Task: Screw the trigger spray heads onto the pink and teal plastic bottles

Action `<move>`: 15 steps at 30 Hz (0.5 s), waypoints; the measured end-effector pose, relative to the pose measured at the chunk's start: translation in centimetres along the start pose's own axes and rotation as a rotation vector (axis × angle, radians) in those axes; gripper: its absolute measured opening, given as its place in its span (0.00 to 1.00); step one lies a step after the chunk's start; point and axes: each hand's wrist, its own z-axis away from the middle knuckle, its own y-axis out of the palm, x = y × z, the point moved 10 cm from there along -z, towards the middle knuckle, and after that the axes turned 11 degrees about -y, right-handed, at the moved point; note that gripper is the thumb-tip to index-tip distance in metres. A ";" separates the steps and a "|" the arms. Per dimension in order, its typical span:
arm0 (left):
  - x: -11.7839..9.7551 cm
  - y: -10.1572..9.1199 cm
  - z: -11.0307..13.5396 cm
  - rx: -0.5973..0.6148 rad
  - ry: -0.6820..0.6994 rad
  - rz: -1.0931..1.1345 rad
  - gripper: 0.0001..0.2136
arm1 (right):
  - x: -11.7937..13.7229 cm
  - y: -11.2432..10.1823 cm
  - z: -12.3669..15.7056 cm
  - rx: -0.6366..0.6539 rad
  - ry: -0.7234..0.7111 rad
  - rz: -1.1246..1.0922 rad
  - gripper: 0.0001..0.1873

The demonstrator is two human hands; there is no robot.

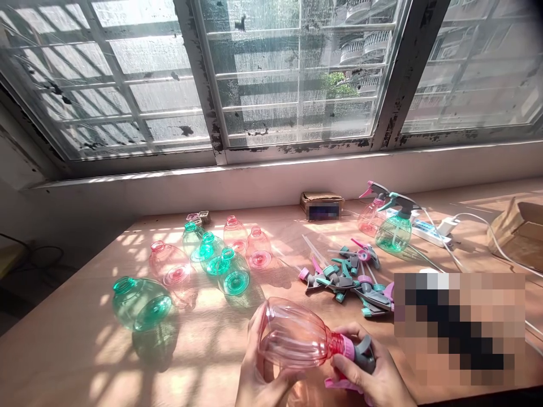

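Observation:
A clear pink spray bottle (294, 336) lies sideways between my hands at the table's near side. My left hand (261, 364) is wrapped round its wide base. At the neck, my right hand (375, 370) grips the grey and pink spray head (361, 351), its thumb against the pink collar. The collar sits on the bottle's threaded neck; how tightly, I cannot tell. Beyond my right hand lies a pile of loose pink, teal and grey spray heads (339, 277) with their tubes.
Several open green bottles (142, 305) and pink bottles (258, 249) stand or lie at left and centre. Two bottles with spray heads (394, 226) stand behind the pile. A power strip (430, 232), cables and a cardboard box (520, 232) are at right. A small box (322, 198) stands near the window wall.

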 end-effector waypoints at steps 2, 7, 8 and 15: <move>-0.2 0.2 0.1 0.001 0.012 -0.035 0.52 | 0.0 -0.2 0.0 -0.017 0.001 0.011 0.30; -1.1 0.1 0.3 0.006 0.058 -0.078 0.60 | -0.1 -0.2 0.2 -0.025 -0.025 0.012 0.29; -1.2 -0.1 0.3 0.002 0.067 -0.096 0.57 | -0.2 -0.2 0.2 -0.026 -0.024 0.013 0.29; -0.2 -0.7 -0.3 -0.013 0.102 -0.114 0.48 | -0.3 -0.3 -0.2 0.011 0.001 0.047 0.29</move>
